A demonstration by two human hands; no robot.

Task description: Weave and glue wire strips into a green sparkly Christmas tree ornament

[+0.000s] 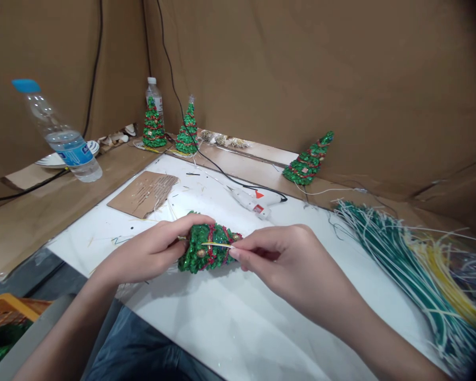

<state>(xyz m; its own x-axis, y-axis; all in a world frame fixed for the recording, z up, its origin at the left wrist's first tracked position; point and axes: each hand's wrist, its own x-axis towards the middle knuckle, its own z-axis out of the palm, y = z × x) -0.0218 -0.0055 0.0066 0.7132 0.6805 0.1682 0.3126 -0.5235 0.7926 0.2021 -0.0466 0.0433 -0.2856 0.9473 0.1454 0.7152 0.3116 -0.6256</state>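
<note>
A small green glitter Christmas tree (200,259) with red garland and gold balls lies on its side above the white board (230,312). My left hand (158,246) is closed round its wide base end. My right hand (277,259) pinches a thin pale yellow-white wire (218,244) between thumb and forefinger. The wire stretches left across the tree's side, over the red garland. The tree's tip is hidden behind my right fingers.
Three similar trees stand behind: a left one (154,127), a middle one (187,132) and a leaning one (309,161). A glue gun (248,201) and torn cardboard (143,193) lie on the board. Wire bundles (396,270) lie right, a water bottle (71,148) left.
</note>
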